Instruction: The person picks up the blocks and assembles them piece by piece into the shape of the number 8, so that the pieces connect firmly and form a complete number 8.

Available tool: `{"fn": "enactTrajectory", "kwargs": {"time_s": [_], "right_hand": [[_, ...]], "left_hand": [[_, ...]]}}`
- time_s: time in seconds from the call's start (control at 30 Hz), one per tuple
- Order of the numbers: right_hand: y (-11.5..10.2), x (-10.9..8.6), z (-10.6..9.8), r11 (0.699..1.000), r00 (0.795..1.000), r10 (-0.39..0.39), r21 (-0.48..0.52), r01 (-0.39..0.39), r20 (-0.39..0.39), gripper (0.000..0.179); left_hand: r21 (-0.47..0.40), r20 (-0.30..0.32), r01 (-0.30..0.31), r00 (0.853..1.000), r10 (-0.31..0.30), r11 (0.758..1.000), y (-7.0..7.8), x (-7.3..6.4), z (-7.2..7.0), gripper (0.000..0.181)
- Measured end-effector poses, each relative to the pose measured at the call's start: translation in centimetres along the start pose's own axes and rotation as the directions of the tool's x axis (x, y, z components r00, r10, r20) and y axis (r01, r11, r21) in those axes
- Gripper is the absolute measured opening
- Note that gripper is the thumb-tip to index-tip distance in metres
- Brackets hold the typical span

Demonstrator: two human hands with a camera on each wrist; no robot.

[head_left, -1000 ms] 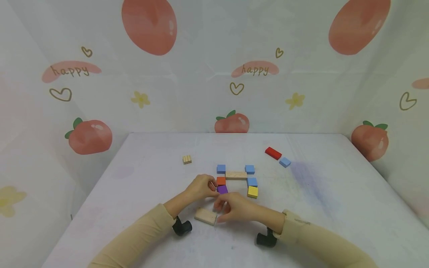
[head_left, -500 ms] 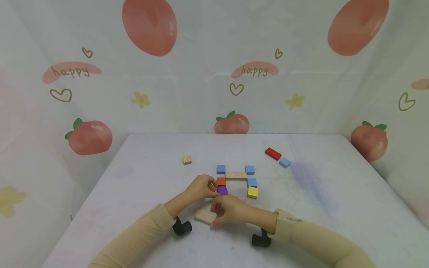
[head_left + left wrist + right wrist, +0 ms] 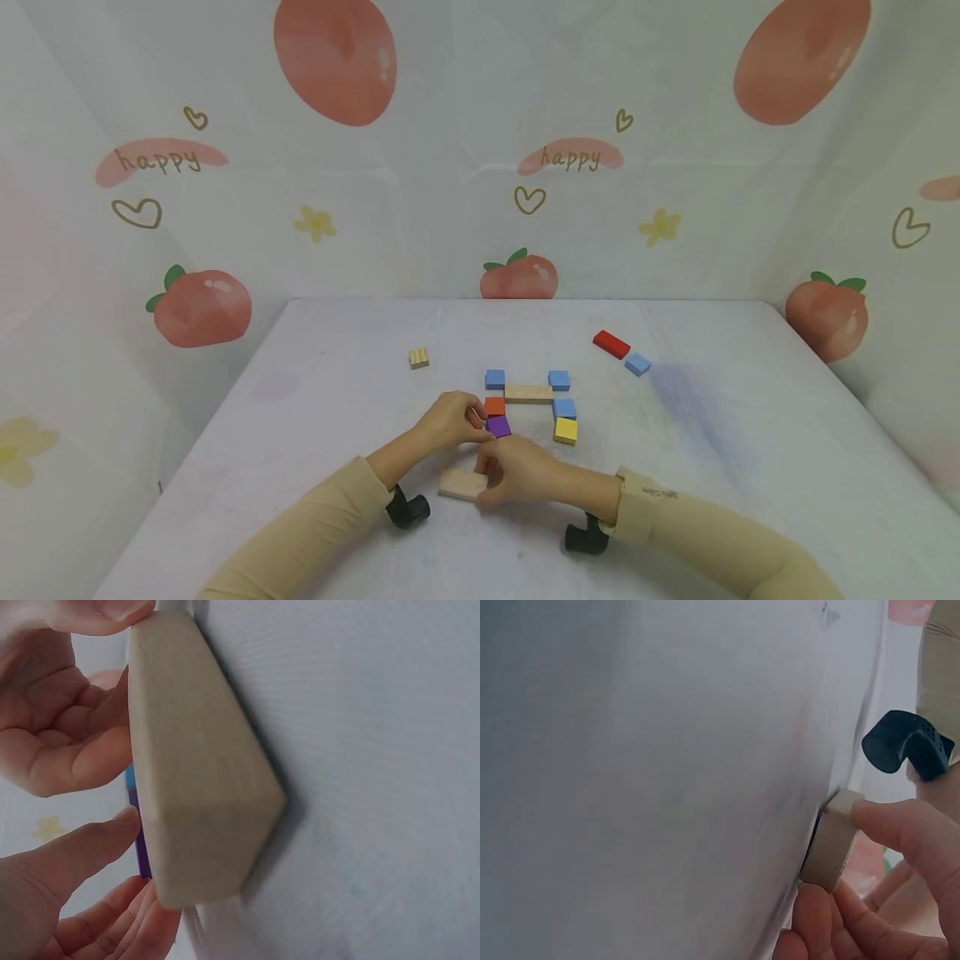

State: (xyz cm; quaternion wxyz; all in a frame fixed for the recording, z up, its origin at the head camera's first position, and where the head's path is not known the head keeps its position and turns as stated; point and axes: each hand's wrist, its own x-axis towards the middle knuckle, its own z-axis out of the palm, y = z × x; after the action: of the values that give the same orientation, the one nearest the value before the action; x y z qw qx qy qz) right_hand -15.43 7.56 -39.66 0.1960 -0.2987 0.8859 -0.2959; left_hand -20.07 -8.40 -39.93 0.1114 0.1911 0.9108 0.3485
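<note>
Wooden block (image 3: 459, 483), the long one with no paint, is low on the worktop (image 3: 337, 350), close to the person, a little left of the small shape made of blocks. Right now the right hand (image 3: 525, 469) is pinching its right end, with the thumb on the near side and fingers on the far side. I can't tell if it is pressed flat or lifted a tiny bit.

A second ago, that hand was only beside the block, with thumb and fingers apart. Now it has a grip, and the block has turned a little, so it slants less and runs more from side to side. I think that means the block can be steered now, and it lines up better with the other wooden plank (image 3: 528, 394).

The left hand (image 3: 448, 417) has stayed put. Its thumb and fingers hold the purple block (image 3: 498, 427) at the corner, so I guess it is keeping that block steady.

Behind purple come an orange block (image 3: 494, 407) and a blue block (image 3: 494, 380). Across from them sit a yellow block (image 3: 566, 431) and two more blue ones. Farther off are a stripy block (image 3: 418, 358) and a red block (image 3: 611, 344).
</note>
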Motion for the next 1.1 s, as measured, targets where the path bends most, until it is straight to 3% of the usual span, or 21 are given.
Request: {"fn": "enactTrajectory", "kwargs": {"time_s": [0.27,0.53,1.1], "right_hand": [[1.2,-1.2,-1.0,1.000,0.999,0.019,-0.016,-0.019,-0.035,0.023],[2.5,-2.6,-2.4,0.999,0.997,0.023,-0.047,-0.027,-0.078,0.022],[5.1,-3.7,-4.7,0.990,0.979,0.011,-0.133,-0.039,-0.205,0.026]], "left_hand": [[0.021,-0.007,-0.011,1.000,0.012,1.000,0.0,0.1,0.0,0.026],[0.015,-0.014,0.014,1.000,-0.014,1.000,0.0,0.1,0.1,0.026],[0.005,-0.001,0.040,0.999,-0.040,0.999,-0.1,0.2,0.3,0.026]]}}
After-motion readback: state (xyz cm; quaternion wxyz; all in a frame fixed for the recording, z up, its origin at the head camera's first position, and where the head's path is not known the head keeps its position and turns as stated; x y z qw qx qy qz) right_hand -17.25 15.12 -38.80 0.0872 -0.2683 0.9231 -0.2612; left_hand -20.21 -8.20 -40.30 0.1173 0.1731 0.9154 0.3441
